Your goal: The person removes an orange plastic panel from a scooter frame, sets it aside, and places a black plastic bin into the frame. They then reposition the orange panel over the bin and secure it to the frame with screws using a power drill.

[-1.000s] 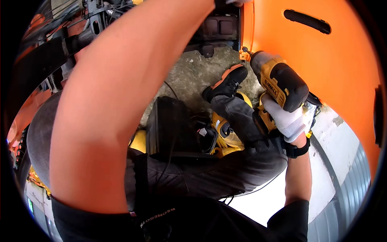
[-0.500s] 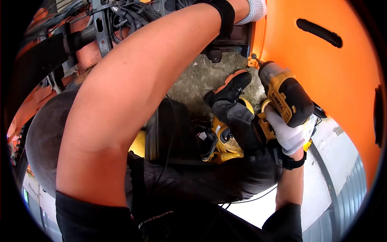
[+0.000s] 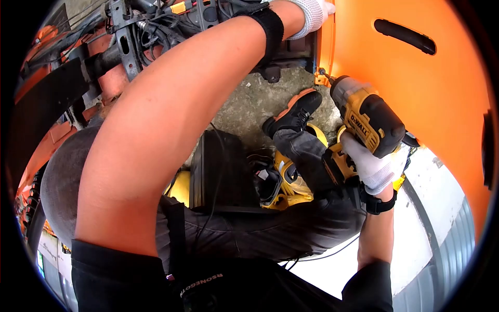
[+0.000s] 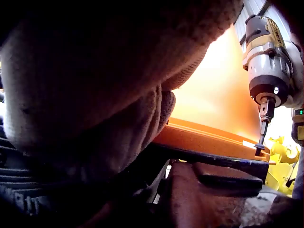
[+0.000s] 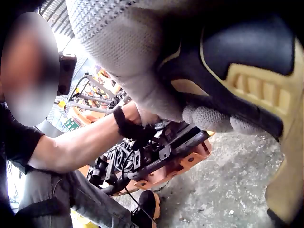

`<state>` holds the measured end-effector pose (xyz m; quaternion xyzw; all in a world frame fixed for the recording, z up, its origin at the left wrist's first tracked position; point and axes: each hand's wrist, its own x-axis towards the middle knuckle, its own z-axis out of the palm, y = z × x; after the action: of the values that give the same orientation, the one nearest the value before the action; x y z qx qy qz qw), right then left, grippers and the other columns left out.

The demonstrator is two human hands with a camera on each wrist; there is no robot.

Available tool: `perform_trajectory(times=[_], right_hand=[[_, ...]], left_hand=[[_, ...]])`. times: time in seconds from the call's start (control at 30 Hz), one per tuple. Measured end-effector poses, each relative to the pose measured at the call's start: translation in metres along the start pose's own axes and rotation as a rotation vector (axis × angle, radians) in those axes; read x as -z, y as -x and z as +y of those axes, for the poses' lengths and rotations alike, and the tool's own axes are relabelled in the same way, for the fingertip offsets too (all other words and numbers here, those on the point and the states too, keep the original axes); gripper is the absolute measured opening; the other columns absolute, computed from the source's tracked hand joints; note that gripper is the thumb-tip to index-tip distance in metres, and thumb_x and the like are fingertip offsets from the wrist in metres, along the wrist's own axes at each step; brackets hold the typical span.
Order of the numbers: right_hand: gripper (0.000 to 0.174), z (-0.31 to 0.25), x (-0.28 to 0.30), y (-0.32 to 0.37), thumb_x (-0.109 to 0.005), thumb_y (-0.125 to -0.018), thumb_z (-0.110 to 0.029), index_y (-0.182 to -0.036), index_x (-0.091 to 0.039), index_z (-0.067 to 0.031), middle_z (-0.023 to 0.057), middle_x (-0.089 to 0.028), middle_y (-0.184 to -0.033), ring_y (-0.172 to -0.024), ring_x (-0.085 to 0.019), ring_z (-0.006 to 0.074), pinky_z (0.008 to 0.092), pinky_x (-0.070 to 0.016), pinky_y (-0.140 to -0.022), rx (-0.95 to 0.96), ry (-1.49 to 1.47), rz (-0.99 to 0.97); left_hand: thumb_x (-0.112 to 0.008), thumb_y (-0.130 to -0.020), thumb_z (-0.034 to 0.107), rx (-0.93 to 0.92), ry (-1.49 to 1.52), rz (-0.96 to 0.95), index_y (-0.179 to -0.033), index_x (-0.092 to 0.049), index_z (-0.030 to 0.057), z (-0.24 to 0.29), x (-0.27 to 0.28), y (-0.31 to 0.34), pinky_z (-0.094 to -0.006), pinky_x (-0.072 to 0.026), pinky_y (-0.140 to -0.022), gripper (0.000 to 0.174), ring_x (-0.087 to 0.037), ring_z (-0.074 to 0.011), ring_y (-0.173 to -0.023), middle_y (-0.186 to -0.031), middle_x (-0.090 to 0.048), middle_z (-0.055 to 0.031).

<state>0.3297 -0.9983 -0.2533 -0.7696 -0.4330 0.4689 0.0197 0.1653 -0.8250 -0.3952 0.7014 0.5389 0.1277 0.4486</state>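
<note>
My right hand [image 3: 366, 161], in a white knit glove, grips the handle of a yellow and black DeWalt cordless impact driver [image 3: 369, 119]. In the right wrist view its gloved fingers [image 5: 209, 118] wrap the grip. The driver's bit [image 4: 264, 126] carries a dark bolt [image 4: 259, 149] at the tab [image 3: 321, 79] on the lower corner of a large orange panel [image 3: 405, 83]. Reaching across to the panel's inner edge, my gloved left hand [image 3: 312, 15] holds on there with curled fingers; the fingertips are partly hidden. In the left wrist view the glove [image 4: 95, 95] overlaps that edge.
Exposed cables [image 3: 156, 36] and a dark metal frame [image 3: 122, 41] stand at the left. A black case [image 3: 223, 166] and yellow gear [image 3: 293, 177] lie near my legs. My shoe [image 3: 299, 109] is on the concrete floor [image 3: 244, 112] below the panel's corner.
The head view has shifted, and my left glove, nearly out of frame at first, now shows at the panel's edge. The driver keeps its bit at the tab in my right hand.
</note>
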Motion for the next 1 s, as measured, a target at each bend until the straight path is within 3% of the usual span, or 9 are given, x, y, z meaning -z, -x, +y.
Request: perform_trajectory(times=[0.33, 0.43, 0.53, 0.63, 0.7, 0.87, 0.9, 0.97, 1.0], right_hand=[[0.032, -0.005, -0.002, 0.001, -0.066, -0.075, -0.006, -0.105, -0.058, -0.0028, 0.0095, -0.064, -0.095, -0.083, -0.062, 0.0196, 0.0309, -0.0518, -0.073, -0.091, -0.016, -0.011], [0.033, -0.002, -0.002, 0.002, -0.066, -0.075, -0.007, -0.107, -0.057, -0.0031, 0.0095, -0.063, -0.097, -0.084, -0.062, 0.0188, 0.0309, -0.0518, -0.073, 0.002, 0.04, 0.0], [0.035, -0.009, -0.006, 0.003, -0.068, -0.075, -0.009, -0.108, -0.057, -0.0034, 0.0092, -0.064, -0.098, -0.087, -0.063, 0.0184, 0.0306, -0.0518, -0.075, -0.09, 0.0, 0.024], [0.036, -0.014, -0.014, 0.007, -0.07, -0.076, -0.011, -0.108, -0.057, -0.0032, 0.0091, -0.064, -0.1, -0.091, -0.063, 0.0178, 0.0302, -0.0518, -0.077, -0.097, 0.037, 0.144], [0.036, -0.016, -0.018, 0.008, -0.071, -0.076, -0.012, -0.108, -0.058, -0.0031, 0.0089, -0.064, -0.1, -0.092, -0.064, 0.0173, 0.0291, -0.0521, -0.076, 0.03, 0.074, 0.24], [0.035, -0.03, -0.017, 0.007, -0.071, -0.076, -0.012, -0.107, -0.059, -0.0031, 0.0081, -0.065, -0.099, -0.088, -0.064, 0.0161, 0.0273, -0.0525, -0.074, -0.039, 0.067, 0.239], [0.034, -0.031, -0.016, 0.007, -0.071, -0.076, -0.012, -0.107, -0.059, -0.0031, 0.0078, -0.065, -0.098, -0.087, -0.064, 0.0159, 0.0269, -0.0526, -0.073, -0.062, 0.05, 0.231], [0.033, -0.031, -0.015, 0.006, -0.071, -0.076, -0.011, -0.106, -0.059, -0.003, 0.0079, -0.065, -0.098, -0.086, -0.064, 0.0159, 0.027, -0.0528, -0.073, -0.061, 0.042, 0.227], [0.032, -0.031, -0.014, 0.006, -0.071, -0.076, -0.011, -0.105, -0.06, -0.0028, 0.008, -0.065, -0.098, -0.086, -0.064, 0.0159, 0.0272, -0.0529, -0.073, -0.061, 0.033, 0.223]], left_hand=[[-0.052, -0.086, 0.04, 0.01, 0.156, 0.001, -0.1, -0.061, 0.0024, 0.001, 0.006, 0.01, -0.0439, -0.0456, -0.081, 0.041, -0.059, -0.039, -0.092, -0.099, -0.062, -0.0227], [-0.052, -0.086, 0.041, 0.015, 0.144, -0.017, -0.1, -0.061, 0.0025, 0.001, 0.006, 0.008, -0.0438, -0.0454, -0.082, 0.042, -0.059, -0.0388, -0.093, -0.1, -0.062, -0.0227], [-0.052, -0.086, 0.041, 0.011, 0.153, -0.018, -0.1, -0.061, 0.0025, 0.001, 0.007, 0.01, -0.0438, -0.0455, -0.082, 0.042, -0.059, -0.0388, -0.093, -0.1, -0.062, -0.0226], [-0.051, -0.086, 0.041, 0.021, 0.136, -0.016, -0.1, -0.061, 0.0026, -0.001, 0.0, 0.004, -0.0438, -0.0456, -0.082, 0.042, -0.059, -0.0387, -0.093, -0.101, -0.062, -0.0224], [-0.051, -0.087, 0.042, 0.033, 0.107, -0.014, -0.1, -0.061, 0.0028, 0.0, 0.001, 0.002, -0.0438, -0.0456, -0.082, 0.042, -0.059, -0.0387, -0.093, -0.101, -0.062, -0.0223], [-0.051, -0.087, 0.042, 0.048, 0.09, -0.048, -0.101, -0.061, 0.0033, 0.001, -0.001, 0.0, -0.0441, -0.0456, -0.082, 0.043, -0.059, -0.0386, -0.093, -0.101, -0.063, -0.0215], [-0.051, -0.087, 0.042, 0.047, 0.091, -0.048, -0.101, -0.061, 0.0033, -0.008, -0.028, -0.014, -0.0441, -0.0456, -0.082, 0.043, -0.059, -0.0386, -0.093, -0.101, -0.063, -0.0215], [-0.051, -0.087, 0.042, 0.091, -0.097, 0.209, -0.101, -0.061, 0.0034, -0.033, -0.1, -0.052, -0.0444, -0.0456, -0.082, 0.043, -0.059, -0.0386, -0.093, -0.101, -0.063, -0.0214], [-0.051, -0.087, 0.042, 0.092, -0.096, 0.209, -0.101, -0.061, 0.0034, -0.026, -0.077, -0.04, -0.0444, -0.0456, -0.082, 0.043, -0.059, -0.0386, -0.093, -0.101, -0.063, -0.0214]])
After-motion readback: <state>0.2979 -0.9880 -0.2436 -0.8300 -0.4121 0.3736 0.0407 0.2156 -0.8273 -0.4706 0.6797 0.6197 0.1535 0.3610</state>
